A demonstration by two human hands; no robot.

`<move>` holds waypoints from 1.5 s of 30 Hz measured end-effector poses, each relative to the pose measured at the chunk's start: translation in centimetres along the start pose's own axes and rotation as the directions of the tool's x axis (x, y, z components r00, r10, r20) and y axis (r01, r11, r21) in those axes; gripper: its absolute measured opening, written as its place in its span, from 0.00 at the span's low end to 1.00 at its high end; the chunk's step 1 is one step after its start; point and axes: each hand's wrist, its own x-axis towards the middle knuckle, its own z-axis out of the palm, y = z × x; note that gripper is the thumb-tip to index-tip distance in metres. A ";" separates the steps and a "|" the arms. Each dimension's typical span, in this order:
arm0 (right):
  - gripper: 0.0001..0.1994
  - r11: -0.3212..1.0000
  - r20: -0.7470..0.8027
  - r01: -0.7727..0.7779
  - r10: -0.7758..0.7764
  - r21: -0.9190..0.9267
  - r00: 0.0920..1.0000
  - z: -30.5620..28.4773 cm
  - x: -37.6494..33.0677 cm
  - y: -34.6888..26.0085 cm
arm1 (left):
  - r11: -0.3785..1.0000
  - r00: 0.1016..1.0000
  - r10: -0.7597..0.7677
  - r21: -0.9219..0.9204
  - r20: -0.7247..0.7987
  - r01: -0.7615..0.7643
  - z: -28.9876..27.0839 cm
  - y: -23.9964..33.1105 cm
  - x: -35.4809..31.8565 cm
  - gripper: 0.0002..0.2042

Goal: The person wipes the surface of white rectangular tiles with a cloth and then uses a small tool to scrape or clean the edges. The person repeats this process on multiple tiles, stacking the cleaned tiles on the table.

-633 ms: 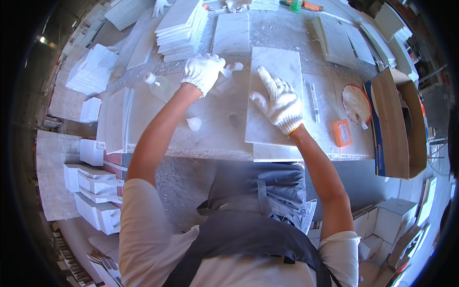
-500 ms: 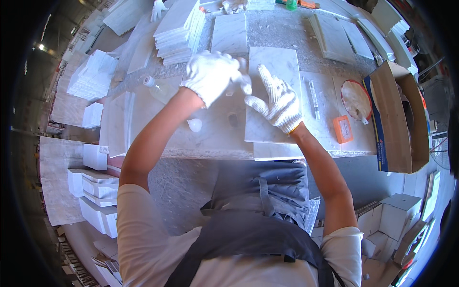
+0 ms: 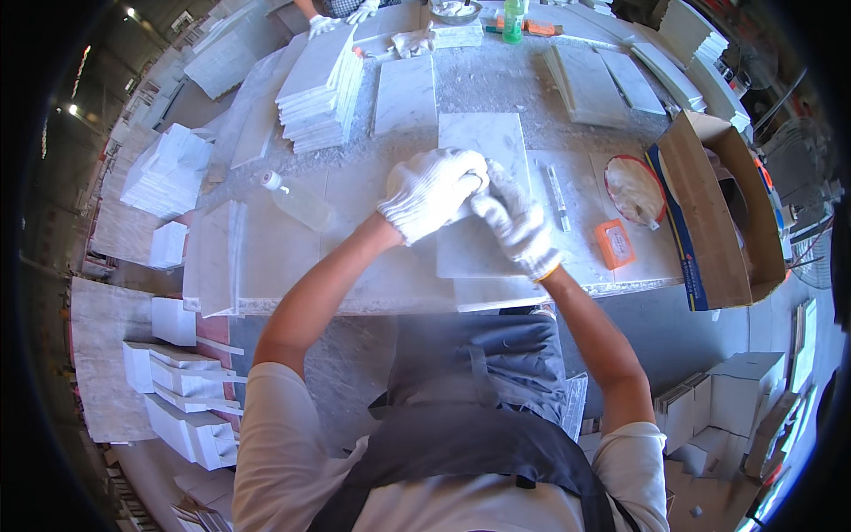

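Observation:
Both my hands wear white knit gloves and meet above a grey-veined white marble tile (image 3: 479,257) lying on the work table. My left hand (image 3: 434,191) is closed, its fingers curled in against the right hand's fingertips. The fingers of my right hand (image 3: 517,226) are bent and touch the left; some blur softens them. Whatever may be pinched between the two hands is too small or hidden to name. To the left lies a clear plastic bottle (image 3: 301,204) on its side. Right of the tile are a white marker-like tube (image 3: 558,197) and an orange box (image 3: 614,244).
A round red-rimmed dish of pale material (image 3: 635,190) sits beside an open cardboard box (image 3: 722,222) at the right. Stacked tiles (image 3: 319,93) stand at the back left. Further back are a green bottle (image 3: 513,21) and another person's gloved hand (image 3: 323,24).
My hands have come together over the tile; before, they were apart, the right one spread on it. The view has shifted, and more of the other person shows at the far edge.

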 end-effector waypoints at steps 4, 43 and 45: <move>0.23 0.907 -0.142 0.169 -0.240 -0.386 0.960 -6.5 3.2 -0.7 | 0.976 0.840 -0.068 -0.211 -0.539 -0.056 3.9 -0.4 0.0 0.17; 0.11 0.426 0.547 0.518 -0.061 -0.742 0.835 -6.0 14.5 4.6 | 0.982 0.766 0.090 0.187 -0.636 0.040 10.1 1.0 -0.7 0.09; 0.10 0.091 0.751 0.749 -0.027 -0.656 0.660 -6.3 14.3 2.5 | 0.990 0.843 0.083 0.138 -0.532 -0.010 9.8 1.2 -1.0 0.08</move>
